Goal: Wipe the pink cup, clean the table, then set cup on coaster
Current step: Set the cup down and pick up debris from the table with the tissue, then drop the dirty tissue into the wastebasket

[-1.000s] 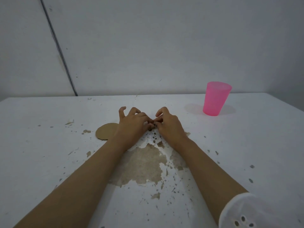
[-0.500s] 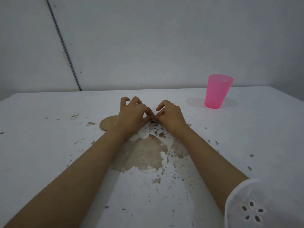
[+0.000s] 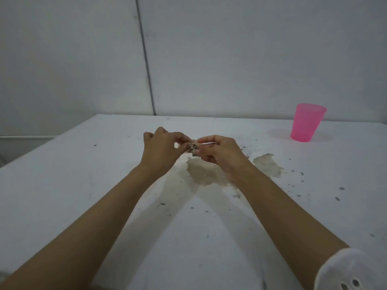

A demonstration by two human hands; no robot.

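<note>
Pinching a small grey scrap (image 3: 193,147) between their fingertips, the left hand (image 3: 162,150) and right hand (image 3: 219,152) meet above the stained table (image 3: 83,185), with the cup (image 3: 307,122) upright far right.

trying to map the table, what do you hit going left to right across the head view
left hand → small scrap pinched between both hands → right hand → bare peeled patch → pink cup
</note>
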